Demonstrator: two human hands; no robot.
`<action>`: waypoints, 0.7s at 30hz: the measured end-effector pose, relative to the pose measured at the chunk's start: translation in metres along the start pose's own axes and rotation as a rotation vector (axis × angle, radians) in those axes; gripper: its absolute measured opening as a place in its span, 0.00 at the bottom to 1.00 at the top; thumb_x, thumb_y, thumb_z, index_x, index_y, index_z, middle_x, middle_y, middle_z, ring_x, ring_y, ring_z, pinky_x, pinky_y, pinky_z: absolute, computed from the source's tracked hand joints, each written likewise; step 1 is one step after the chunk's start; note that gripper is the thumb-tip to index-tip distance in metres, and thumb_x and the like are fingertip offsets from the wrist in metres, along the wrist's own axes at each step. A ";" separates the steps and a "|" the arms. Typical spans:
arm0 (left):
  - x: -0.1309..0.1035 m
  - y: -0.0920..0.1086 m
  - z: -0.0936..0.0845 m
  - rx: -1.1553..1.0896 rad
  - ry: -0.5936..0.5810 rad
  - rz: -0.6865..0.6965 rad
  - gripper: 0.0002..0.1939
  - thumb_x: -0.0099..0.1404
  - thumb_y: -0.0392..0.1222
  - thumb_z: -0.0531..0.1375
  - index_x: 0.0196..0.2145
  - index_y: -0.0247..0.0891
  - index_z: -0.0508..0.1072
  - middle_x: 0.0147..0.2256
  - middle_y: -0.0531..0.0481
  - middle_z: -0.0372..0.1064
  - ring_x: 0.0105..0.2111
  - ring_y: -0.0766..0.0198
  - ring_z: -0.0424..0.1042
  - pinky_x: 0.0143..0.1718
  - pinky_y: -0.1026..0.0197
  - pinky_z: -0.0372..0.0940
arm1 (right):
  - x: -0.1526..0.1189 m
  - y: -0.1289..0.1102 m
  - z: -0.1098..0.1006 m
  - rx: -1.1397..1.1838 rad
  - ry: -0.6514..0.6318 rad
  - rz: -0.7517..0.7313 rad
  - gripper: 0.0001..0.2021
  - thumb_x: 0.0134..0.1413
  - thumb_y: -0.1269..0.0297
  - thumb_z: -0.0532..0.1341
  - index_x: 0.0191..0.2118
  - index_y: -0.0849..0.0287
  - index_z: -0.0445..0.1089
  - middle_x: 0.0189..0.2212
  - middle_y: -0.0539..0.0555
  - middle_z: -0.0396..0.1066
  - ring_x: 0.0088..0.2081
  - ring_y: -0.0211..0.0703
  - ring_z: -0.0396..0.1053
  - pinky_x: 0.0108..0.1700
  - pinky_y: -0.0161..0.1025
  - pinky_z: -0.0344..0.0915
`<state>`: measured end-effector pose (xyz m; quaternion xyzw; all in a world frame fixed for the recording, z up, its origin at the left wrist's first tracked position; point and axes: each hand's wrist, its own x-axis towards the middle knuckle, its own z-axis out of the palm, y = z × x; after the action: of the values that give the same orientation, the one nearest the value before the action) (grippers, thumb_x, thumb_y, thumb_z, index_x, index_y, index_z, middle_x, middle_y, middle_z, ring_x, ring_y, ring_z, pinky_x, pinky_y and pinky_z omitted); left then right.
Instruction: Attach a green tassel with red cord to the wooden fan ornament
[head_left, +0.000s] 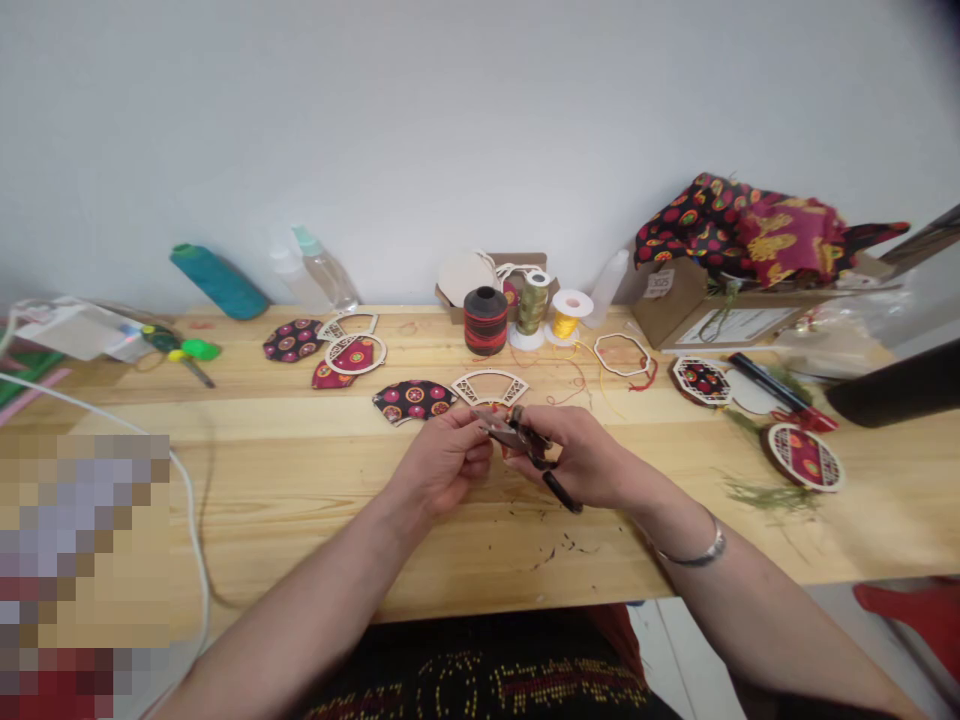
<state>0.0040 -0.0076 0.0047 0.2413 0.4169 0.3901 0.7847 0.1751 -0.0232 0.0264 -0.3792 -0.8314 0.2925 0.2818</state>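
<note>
Scissors [534, 446] in right hand [596, 458], fingers clamped on handles [559, 492]; blades [501, 430] slant toward left hand [439, 465], its fingers together, hold unclear.

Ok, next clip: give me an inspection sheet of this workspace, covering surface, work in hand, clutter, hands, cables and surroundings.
Surface: light wooden table, small dark scraps on the body side of the hands.
Work in hand: scissors; fan-shaped wooden frame just beyond, patterned fan-shaped piece to its left.
Clutter: red-and-black thread spool, yellow spool and loose threads behind.
Hands: right hand holds the scissors; left hand pinches at the blades, its content too small to tell.
Cables: white cable down the left side.
Surroundings: plain wall; cardboard box topped with patterned cloth.
</note>
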 end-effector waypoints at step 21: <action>0.002 -0.002 -0.002 0.180 0.038 0.093 0.14 0.48 0.44 0.70 0.28 0.31 0.77 0.21 0.52 0.68 0.19 0.73 0.63 0.19 0.70 0.56 | 0.000 -0.004 -0.003 0.045 -0.330 -0.018 0.08 0.44 0.78 0.56 0.26 0.59 0.57 0.23 0.45 0.59 0.24 0.31 0.53 0.26 0.31 0.49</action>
<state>0.0040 -0.0075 0.0014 0.3225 0.4534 0.3915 0.7329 0.1756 -0.0244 0.0313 -0.3121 -0.8631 0.3666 0.1526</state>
